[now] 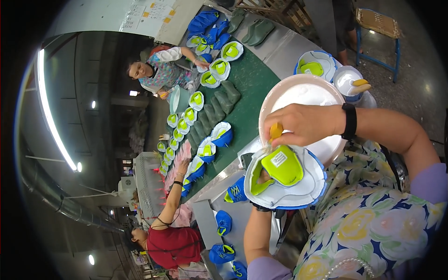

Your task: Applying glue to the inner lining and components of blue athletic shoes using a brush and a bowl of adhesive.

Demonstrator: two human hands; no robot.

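My right hand [294,123] is closed around the yellow handle of a brush [276,129], whose bristle end meets the edge of a shoe upper [282,164]. That upper is turned opening up, with a white-grey lining, bright lime tongue and collar, and a blue outer edge. My left hand [264,177] grips it from below; most of the fingers are hidden by the upper. Beneath my right hand is a pale pink basin [267,100] of white liquid. A second upper [310,68] sits beyond the basin.
A white tub [346,77] holding wooden-handled tools stands beside the basin. A green conveyor belt [254,77] carries rows of uppers and dark green shoe lasts [227,95]. Two co-workers reach over it. Blue shoes [224,222] lie on a metal shelf. A stool [377,23] stands at the far right.
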